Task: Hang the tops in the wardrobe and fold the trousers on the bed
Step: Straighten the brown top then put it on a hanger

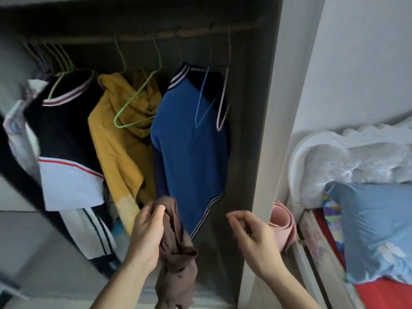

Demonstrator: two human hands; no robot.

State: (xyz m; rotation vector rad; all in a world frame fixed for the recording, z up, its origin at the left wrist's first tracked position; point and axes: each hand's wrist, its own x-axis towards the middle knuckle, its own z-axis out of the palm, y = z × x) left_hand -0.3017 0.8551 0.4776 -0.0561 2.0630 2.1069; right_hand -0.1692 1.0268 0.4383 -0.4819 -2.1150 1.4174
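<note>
Gripping a bunched brown garment (176, 264), the left hand (148, 230) has its fingers curled round the upper end; the rest hangs down in front of the open wardrobe (267, 130). Too crumpled to tell if it is a top or trousers. Right hand (252, 237) is beside it, apart from the cloth, fingers loosely curled, holding nothing.

Just behind the hands hangs a blue top with striped trim (189, 152). Left of it is a mustard hoodie (116, 148), then a navy-and-white jacket (64, 141). Empty wire hangers further up: a green hanger (136, 103) lies against the hoodie, and a blue hanger (204, 103) and a pink hanger (224, 97) are in front of the blue top. All hook on the rail (156, 35) at the top.

Off right, a rolled pink mat (283, 228) stands by the wardrobe side, then the bed (383, 295) with a blue pillow (376, 230).

Step, judged: hanging phase, garment in hand, not yet on a hanger. The next move likely calls for the free right hand to reach up for an empty hanger, the blue or pink being nearest. Then the garment needs shaking open to find the neck. If it proves to be trousers, it goes to the bed.
</note>
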